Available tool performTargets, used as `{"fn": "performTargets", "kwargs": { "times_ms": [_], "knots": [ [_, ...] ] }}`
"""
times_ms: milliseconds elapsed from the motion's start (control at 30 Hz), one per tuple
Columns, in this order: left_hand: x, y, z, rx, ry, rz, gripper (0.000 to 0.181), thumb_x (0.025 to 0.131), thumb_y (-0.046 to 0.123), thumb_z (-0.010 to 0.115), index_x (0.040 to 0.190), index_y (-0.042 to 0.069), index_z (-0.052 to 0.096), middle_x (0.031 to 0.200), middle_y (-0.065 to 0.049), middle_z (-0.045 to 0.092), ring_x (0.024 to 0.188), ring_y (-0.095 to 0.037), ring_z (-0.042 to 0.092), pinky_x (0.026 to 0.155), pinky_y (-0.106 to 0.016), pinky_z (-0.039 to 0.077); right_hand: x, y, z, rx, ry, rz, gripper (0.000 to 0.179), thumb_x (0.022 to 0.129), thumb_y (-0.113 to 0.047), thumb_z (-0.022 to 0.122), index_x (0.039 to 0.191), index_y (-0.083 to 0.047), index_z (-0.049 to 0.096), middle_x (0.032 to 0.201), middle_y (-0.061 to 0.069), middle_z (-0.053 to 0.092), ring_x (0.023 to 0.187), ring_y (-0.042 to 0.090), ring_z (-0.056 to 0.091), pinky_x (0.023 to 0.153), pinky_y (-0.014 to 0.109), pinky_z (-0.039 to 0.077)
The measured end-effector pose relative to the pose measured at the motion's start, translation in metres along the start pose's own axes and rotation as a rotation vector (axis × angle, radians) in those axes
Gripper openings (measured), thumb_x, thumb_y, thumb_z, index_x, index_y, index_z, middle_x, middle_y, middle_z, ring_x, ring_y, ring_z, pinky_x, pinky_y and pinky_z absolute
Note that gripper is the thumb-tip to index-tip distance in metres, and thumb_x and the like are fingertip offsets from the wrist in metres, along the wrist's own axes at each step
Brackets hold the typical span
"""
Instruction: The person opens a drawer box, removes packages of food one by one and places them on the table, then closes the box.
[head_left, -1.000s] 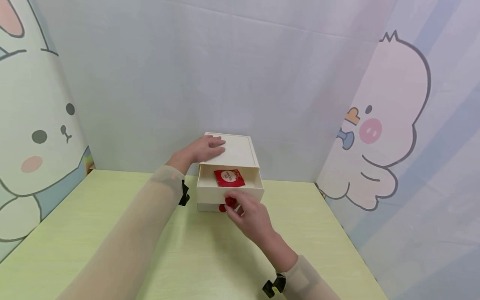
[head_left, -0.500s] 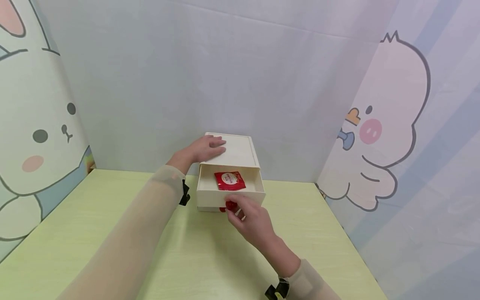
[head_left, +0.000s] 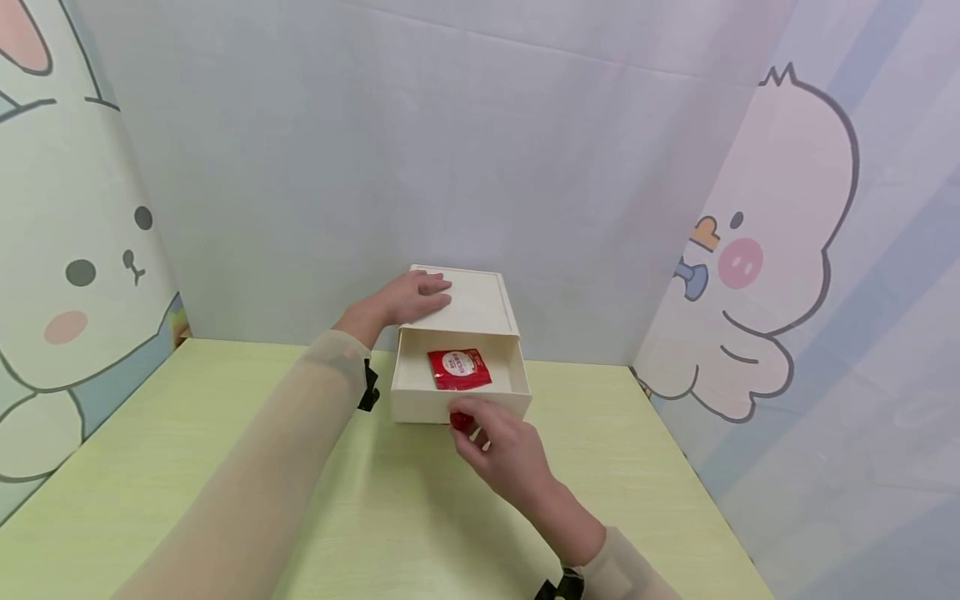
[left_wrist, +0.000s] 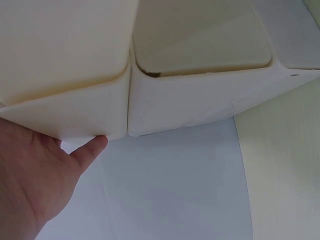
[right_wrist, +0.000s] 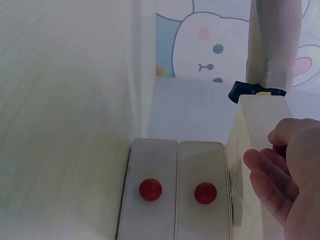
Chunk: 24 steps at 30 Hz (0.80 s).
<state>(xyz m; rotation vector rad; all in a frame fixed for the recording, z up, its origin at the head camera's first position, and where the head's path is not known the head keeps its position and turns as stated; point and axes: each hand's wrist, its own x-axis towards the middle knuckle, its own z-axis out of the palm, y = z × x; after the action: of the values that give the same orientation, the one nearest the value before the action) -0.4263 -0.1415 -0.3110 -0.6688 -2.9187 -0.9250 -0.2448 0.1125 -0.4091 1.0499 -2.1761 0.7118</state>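
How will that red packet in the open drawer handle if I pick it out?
The red packet lies flat and thin on the drawer floor, so it is probably light and floppy. Its surface looks glossy, so it may slide when pushed. Lying flat, it probably needs an edge pinch.

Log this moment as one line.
left hand flat on box top | right hand pinching red knob | top drawer open | red packet inside

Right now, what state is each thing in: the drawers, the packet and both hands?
Top drawer: pulled out, open.
Red packet: lying flat inside the top drawer.
Two lower drawers: pushed in, closed.
Drawer box: standing on the green table.
Left hand: flat on the box top.
Right hand: pinching the top drawer's red knob.
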Motion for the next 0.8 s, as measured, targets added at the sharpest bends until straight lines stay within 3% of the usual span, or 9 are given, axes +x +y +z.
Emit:
{"fn": "performTargets", "kwargs": {
  "times_ms": [800],
  "knots": [
    [0.0,0.001,0.001,0.002,-0.01,-0.043,0.063,0.113,0.05,0.048,0.168,0.019,0.048,0.182,-0.007,0.03,0.173,-0.036,0.014,0.138,-0.062,0.018,-0.012,-0.006,-0.005,0.017,0.002,-0.022,0.041,0.089,-0.005,0.089,0.124,-0.016,0.07,0.101,-0.002,0.077,0.078,0.004,0.072,0.069,0.01,0.059]
  ]
}}
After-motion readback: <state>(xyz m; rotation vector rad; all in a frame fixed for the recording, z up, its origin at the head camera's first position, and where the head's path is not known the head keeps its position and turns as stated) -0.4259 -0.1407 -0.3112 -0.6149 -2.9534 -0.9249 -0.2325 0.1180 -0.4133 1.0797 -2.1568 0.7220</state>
